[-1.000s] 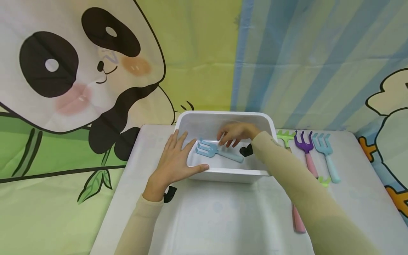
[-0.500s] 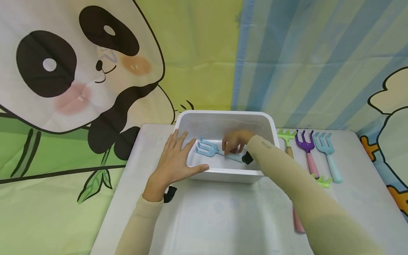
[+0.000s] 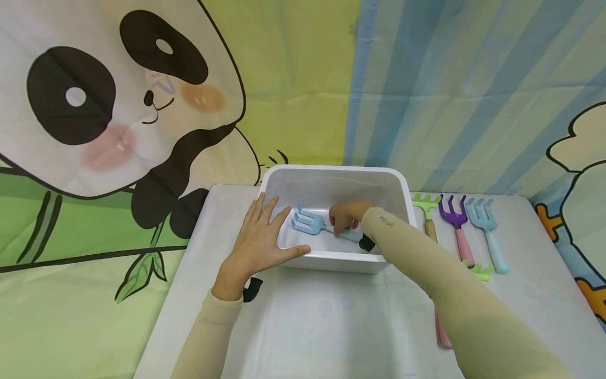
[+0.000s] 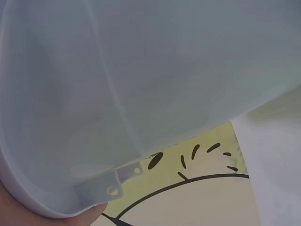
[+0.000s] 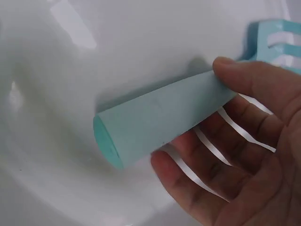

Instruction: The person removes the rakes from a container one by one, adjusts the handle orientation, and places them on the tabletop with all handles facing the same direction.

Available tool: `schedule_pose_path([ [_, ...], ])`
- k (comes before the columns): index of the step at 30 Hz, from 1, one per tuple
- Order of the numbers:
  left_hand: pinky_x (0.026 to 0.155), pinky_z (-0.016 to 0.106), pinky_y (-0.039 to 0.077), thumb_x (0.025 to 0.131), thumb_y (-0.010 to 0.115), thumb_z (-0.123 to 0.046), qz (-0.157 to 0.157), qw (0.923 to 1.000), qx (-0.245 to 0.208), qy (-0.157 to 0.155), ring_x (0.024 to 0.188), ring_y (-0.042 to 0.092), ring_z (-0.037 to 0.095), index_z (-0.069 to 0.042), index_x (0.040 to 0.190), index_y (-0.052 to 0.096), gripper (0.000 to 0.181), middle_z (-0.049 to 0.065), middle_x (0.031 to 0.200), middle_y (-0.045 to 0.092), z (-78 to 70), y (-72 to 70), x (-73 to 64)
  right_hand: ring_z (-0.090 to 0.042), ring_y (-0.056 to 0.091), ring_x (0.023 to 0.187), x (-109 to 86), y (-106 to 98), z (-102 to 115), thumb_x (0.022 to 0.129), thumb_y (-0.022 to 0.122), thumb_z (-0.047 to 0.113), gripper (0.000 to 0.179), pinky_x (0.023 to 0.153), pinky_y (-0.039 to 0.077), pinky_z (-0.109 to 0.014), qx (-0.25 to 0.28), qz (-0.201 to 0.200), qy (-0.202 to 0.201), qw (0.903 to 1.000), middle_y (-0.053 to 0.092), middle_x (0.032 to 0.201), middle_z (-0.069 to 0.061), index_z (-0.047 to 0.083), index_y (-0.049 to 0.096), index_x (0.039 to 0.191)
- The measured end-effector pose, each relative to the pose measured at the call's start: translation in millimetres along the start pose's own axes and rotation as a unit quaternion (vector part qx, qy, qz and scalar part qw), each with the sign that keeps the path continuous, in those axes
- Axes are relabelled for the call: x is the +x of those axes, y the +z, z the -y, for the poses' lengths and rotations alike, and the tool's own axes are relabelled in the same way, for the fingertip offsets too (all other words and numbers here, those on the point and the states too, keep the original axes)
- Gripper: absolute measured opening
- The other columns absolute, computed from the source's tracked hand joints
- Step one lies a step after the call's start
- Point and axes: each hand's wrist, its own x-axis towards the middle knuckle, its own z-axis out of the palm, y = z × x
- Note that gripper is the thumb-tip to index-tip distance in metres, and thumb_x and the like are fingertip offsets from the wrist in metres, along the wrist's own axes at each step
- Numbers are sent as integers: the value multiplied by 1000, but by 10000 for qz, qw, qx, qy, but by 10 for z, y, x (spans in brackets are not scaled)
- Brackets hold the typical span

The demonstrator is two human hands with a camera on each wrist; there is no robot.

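Note:
A light blue garden hand rake (image 3: 309,221) lies inside a white plastic bin (image 3: 341,256), its prongs toward the left. My right hand (image 3: 347,216) reaches into the bin and grips the rake by its handle. In the right wrist view the thumb lies on the upper side of the handle (image 5: 160,117), with the fingers curled along its lower side. My left hand (image 3: 260,234) rests on the bin's left front corner, its fingers straight and spread and its thumb along the front rim. The left wrist view shows mostly the bin's wall (image 4: 155,70).
Right of the bin on the white table (image 3: 322,326) lie a green rake (image 3: 427,202), a purple rake (image 3: 453,216) with a pink handle, and a light blue rake (image 3: 483,221). Another green rake (image 3: 482,271) is partly hidden under my right sleeve. A printed curtain (image 3: 303,79) hangs behind.
My right hand has lowered from above the rake onto its handle and taken hold of it. The left hand has stayed on the bin.

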Motion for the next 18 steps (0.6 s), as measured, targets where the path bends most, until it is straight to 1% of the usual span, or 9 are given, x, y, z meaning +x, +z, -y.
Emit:
schedule_pose_path([
  [3,121,46,-1,75,42,-92,-1,10000,10,-9,151,1,36,-14,148,50,108,16,161,27,-3,-4,-3,-20,57,79,5,-16,-11,91,72,18,27,75,58,-41,327,98,109,9994,53,81,-2,6,60,113],
  [6,121,46,-1,75,42,-92,14,10000,0,-24,151,1,36,-14,149,50,108,16,161,26,-6,-9,-6,-24,58,88,11,-46,-35,91,72,16,32,79,57,-45,805,258,191,9962,54,92,-5,6,59,118],
  [11,121,46,-1,75,42,-92,51,10000,-37,-45,151,0,36,-14,149,49,108,16,161,26,-4,-11,-7,-31,58,103,3,-106,-54,91,70,10,40,85,55,-51,1600,719,327,9839,55,115,-11,8,57,128],
  [14,121,46,-1,75,42,-92,55,10000,-41,-54,151,0,36,-14,149,49,108,15,161,26,-5,-12,-7,-33,57,107,-11,-134,-56,90,69,7,45,88,54,-52,1881,927,403,9769,55,125,-13,9,56,134],
  [18,121,46,0,75,42,-92,34,10000,-33,-36,151,1,36,-14,149,49,107,16,161,27,-9,-16,-6,-33,57,107,-14,-148,-68,90,69,5,47,91,52,-52,2013,1095,515,9720,54,128,-14,10,56,135],
])
